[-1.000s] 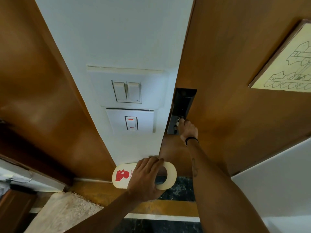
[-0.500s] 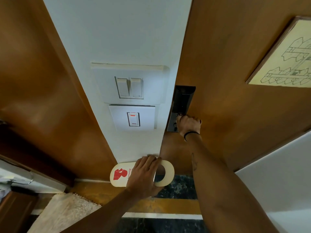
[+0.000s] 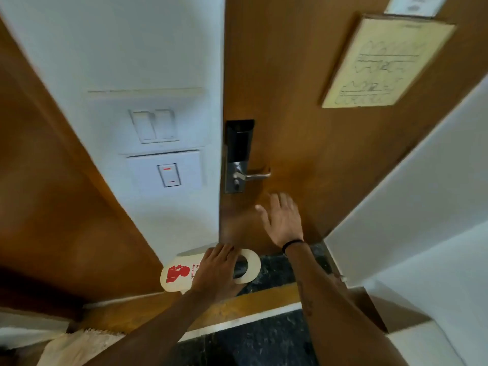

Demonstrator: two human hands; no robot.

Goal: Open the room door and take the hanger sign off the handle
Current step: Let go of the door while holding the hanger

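The brown wooden room door (image 3: 303, 75) stands shut against the white wall. Its steel lever handle (image 3: 253, 176) sticks out to the right from a black and metal lock plate (image 3: 237, 154), and nothing hangs on it. My right hand (image 3: 284, 220) hovers just below the handle, fingers spread, holding nothing. My left hand (image 3: 216, 270) grips a cream hanger sign (image 3: 177, 273) with a red figure and "do not disturb" lettering, held low near the foot of the door. The hand covers the sign's middle.
White light switches (image 3: 154, 126) and a lower switch panel (image 3: 169, 175) sit on the wall left of the door. A framed floor plan (image 3: 383, 64) hangs on the door. A wooden panel (image 3: 52, 194) stands at the left, a white wall (image 3: 422, 207) at the right, dark stone floor (image 3: 264, 339) below.
My right hand has let go of the door handle and dropped below it with its fingers open. The left hand still holds the sign. The view has shifted so the door looks shut.
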